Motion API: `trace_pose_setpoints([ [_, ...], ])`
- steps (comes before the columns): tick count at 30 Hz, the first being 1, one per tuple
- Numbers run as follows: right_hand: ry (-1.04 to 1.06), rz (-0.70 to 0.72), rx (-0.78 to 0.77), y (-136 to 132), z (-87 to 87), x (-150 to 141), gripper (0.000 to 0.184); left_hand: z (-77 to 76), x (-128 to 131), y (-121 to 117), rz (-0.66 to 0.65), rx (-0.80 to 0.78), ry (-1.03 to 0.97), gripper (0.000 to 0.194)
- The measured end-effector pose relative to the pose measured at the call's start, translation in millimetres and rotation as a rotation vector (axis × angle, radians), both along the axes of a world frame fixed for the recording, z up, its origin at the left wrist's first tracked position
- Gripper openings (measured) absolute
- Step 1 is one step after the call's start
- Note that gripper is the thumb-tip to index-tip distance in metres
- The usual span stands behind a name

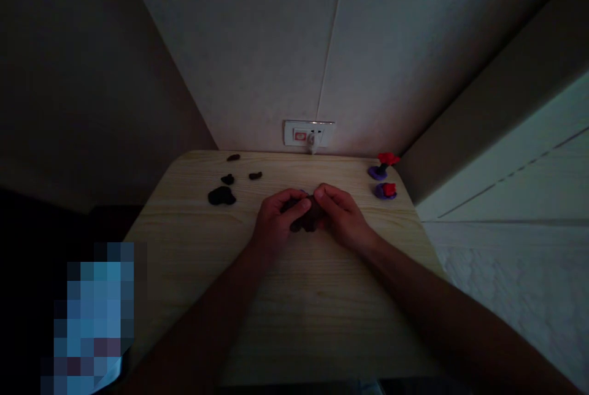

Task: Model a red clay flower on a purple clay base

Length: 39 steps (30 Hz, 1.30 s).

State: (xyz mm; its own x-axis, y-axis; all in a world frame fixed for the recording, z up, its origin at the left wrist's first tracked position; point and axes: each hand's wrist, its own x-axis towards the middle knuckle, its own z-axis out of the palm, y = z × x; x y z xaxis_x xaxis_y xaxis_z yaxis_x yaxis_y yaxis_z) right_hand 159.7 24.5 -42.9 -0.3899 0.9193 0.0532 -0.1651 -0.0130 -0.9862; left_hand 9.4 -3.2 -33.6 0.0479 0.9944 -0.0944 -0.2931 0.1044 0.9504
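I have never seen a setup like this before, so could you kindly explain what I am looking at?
There is no machine here: a person works with two bare hands, and the single picture comes from a camera worn on their head, looking forward and down. The left hand and right hand together hold a dark brown lump above a wooden table. Farther back on the left lie a large black piece, a small black piece and two little brown pieces. On the right are two red-and-purple pieces, one with a stem. Behind is a wall socket.
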Motion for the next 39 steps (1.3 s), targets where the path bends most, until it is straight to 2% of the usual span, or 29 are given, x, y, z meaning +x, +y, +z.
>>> trace_pose_setpoints([
  [3,-0.006,-0.004,0.009,-2,2.3,1,0.044,-1.2,0,1,0.080,0.010,0.038,0.028],
  [8,-0.132,-0.039,0.082,-5,6.3,5,0.043,-5.7,-2,5,0.239,0.100,0.146,0.029],
  [11,-0.145,-0.089,0.108,-4,5.4,4,0.039,-6.4,-3,6,0.219,0.120,0.170,0.028],
  [17,-0.132,-0.102,0.142,-3,8.6,5,0.032,-3.5,-4,6,0.084,0.041,0.138,0.032],
  [23,0.038,0.005,0.002,-1,3.6,3,0.032,-4.5,-6,6,0.051,0.009,0.018,0.032],
  [29,0.191,0.009,-0.154,-3,1.3,-5,0.035,-4.1,-6,5,0.020,-0.074,-0.056,0.033],
  [34,0.013,-0.048,0.019,-7,8.8,-3,0.035,-6.1,-3,6,0.121,-0.082,-0.030,0.035],
  [39,-0.028,-0.117,0.018,-4,8.2,1,0.034,-4.0,-5,5,0.111,-0.022,0.092,0.037],
])
